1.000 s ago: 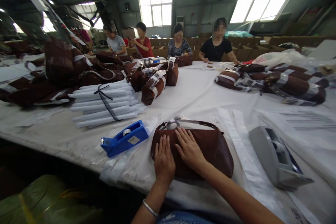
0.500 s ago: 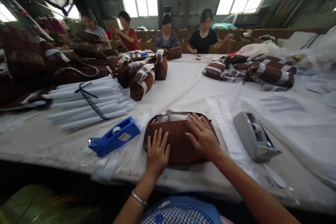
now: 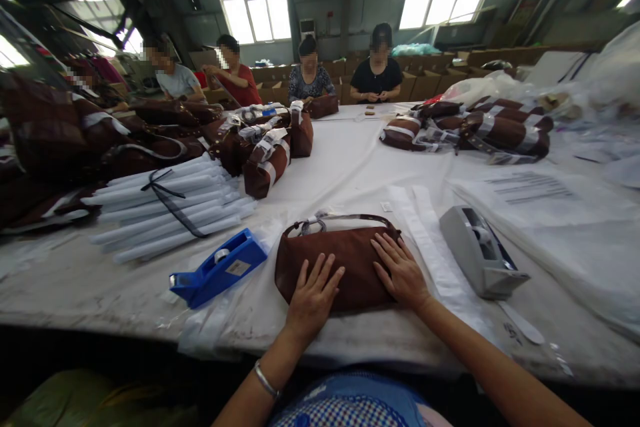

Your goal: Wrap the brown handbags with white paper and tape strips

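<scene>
1. Here, your left hand lies flat, fingers spread, on the lower middle of the brown bag; it grips nothing.
2. Your right hand presses flat on the bag's right end, at about 2 o'clock from your left hand, fingers spread wide and holding nothing.
3. The bag lies on its side on the table, straight ahead of you at 12 o'clock and near the front edge, under both hands.
4. Its strap curves along the far side, at 12 o'clock from your hands, clear of your fingers.
5. The blue tape dispenser sits just beside the bag, at 9 o'clock from your left hand, not touching it.
6. The grey tape dispenser stands near the bag, at 3 o'clock from your right hand, apart from it.
7. White strips run along the table between the bag and the grey dispenser; your right hand rests at their edge.
8. A bundle of white rolls tied with a dark ribbon lies at 10 o'clock, well apart from the bag.
9. Other people sit at the table's far end at 12 o'clock.
</scene>
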`<state>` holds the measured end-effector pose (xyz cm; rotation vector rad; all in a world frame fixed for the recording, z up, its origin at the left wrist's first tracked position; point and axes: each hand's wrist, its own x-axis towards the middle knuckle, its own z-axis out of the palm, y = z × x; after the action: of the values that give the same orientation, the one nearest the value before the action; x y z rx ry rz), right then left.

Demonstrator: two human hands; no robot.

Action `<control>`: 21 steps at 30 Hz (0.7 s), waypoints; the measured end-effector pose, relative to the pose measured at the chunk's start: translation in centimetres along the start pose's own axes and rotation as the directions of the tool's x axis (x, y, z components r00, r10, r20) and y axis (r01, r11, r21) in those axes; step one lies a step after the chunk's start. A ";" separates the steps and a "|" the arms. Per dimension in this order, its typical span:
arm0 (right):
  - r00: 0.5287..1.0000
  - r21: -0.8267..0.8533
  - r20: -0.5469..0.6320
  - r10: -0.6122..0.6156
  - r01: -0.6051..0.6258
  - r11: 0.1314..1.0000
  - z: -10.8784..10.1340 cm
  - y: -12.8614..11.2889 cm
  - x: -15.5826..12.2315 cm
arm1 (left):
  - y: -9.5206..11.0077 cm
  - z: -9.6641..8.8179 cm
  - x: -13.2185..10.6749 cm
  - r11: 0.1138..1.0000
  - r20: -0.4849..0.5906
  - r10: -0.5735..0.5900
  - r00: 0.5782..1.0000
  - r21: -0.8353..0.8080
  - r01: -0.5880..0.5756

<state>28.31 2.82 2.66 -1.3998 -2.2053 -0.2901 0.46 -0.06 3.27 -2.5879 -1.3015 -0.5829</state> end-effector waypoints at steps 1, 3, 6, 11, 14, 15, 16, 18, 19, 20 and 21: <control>1.000 0.009 0.002 -0.024 0.024 1.000 -0.2 0.0 -0.3 | -0.1 0.0 -0.2 0.997 0.030 0.067 0.997 -0.026 -0.067; 0.995 0.020 0.028 -0.092 0.092 0.996 -0.7 -0.3 -1.1 | -0.4 -0.1 -0.6 0.990 0.066 0.132 0.989 -0.065 -0.127; 0.981 0.005 0.094 -0.170 0.170 0.985 -1.4 -1.2 -3.0 | -0.7 0.0 -1.1 0.988 0.067 0.137 0.988 -0.081 -0.131; 0.967 0.038 0.088 -0.240 0.238 0.971 -2.7 -1.6 -3.5 | -0.5 1.2 -1.4 0.992 0.081 0.110 0.991 -0.064 -0.105; 0.970 0.204 0.066 -0.233 0.216 0.955 -3.7 -2.1 0.5 | -0.5 2.0 -1.6 0.994 0.079 0.102 0.992 -0.039 -0.099; 0.978 0.268 0.055 -0.199 0.177 0.947 -3.8 -2.5 2.6 | -0.5 2.2 -1.6 0.994 0.074 0.104 0.992 -0.033 -0.102; 0.986 0.335 0.046 -0.160 0.136 0.932 -3.7 -3.1 5.0 | -0.6 2.4 -1.7 0.994 0.067 0.110 0.992 -0.027 -0.109; 0.992 0.468 0.051 -0.114 0.077 0.880 -2.5 -4.9 10.5 | -0.9 2.6 -1.7 0.991 0.040 0.134 0.990 -0.010 -0.134; 0.989 0.526 0.063 -0.135 0.082 0.847 -1.4 -6.0 13.4 | -1.0 2.8 -1.7 0.988 0.021 0.155 0.988 0.008 -0.155; 0.979 0.560 0.085 -0.183 0.105 0.822 -0.1 -7.3 16.3 | -1.2 3.0 -1.6 0.983 -0.007 0.180 0.984 0.037 -0.179; 0.967 0.571 0.108 -0.233 0.131 0.810 1.5 -8.8 19.2 | -1.4 3.2 -1.6 0.977 -0.047 0.201 0.979 0.077 -0.197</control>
<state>13.51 14.59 12.20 -0.9115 -2.3018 0.4134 -0.67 0.65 -0.29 -2.5825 -1.0120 -0.5547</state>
